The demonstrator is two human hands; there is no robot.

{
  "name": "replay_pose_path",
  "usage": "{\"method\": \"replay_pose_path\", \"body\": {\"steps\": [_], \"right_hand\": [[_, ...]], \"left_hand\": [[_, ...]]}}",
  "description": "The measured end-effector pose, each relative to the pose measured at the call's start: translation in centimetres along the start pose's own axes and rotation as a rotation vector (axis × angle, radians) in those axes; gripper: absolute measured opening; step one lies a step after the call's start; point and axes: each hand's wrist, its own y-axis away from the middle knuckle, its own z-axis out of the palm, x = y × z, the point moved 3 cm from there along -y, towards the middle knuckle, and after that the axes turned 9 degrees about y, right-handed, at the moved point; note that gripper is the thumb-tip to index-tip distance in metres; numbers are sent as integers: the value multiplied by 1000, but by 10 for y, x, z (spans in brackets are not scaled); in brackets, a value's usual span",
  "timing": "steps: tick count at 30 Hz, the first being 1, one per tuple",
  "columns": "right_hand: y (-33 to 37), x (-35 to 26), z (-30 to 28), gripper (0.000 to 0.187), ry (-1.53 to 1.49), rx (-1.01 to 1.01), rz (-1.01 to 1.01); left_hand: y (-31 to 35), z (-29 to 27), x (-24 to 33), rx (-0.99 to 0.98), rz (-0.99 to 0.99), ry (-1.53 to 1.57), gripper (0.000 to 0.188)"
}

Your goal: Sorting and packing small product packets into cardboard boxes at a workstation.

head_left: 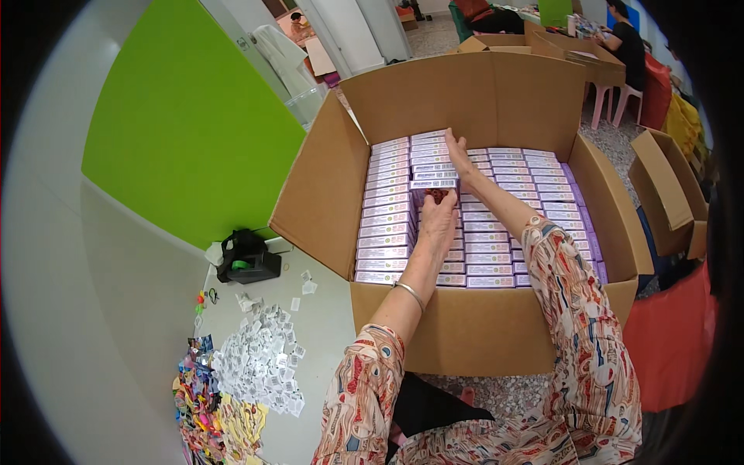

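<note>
A large open cardboard carton [457, 329] stands before me, packed with rows of thin white-and-purple boxes [384, 219]. My left hand [439, 221] reaches into a gap in the second column from the left. Its fingers grip the near side of a small box [433, 184] that sits slightly raised; the fingertips are partly hidden, and something reddish-brown shows beside them. Farther back, my right hand [460, 160] lies along the right side of the same column, fingers stretched forward and thumb apart. It touches the box edges there.
On the table [314, 333] at the left lie a heap of small white labels [260, 360], colourful small items [200, 387] and a black tape dispenser [252, 267]. Upright carton flaps [465, 93] surround the boxes. More cartons [666, 190] and a seated person [626, 50] are at the right.
</note>
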Motion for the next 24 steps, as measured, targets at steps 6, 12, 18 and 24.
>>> {"method": "replay_pose_path", "body": {"steps": [6, 12, 18, 24], "right_hand": [[88, -16, 27, 112, -132, -53, 161], [65, 2, 7, 95, 217, 146, 13], [29, 22, 11, 96, -185, -28, 0], [-18, 2, 18, 90, -279, -92, -47]], "left_hand": [[-1, -20, 13, 8, 70, -40, 32], [-4, 1, -4, 9, 47, -39, 27], [-3, -6, 2, 52, 46, -142, 22], [6, -10, 11, 41, 64, -167, 22]]}}
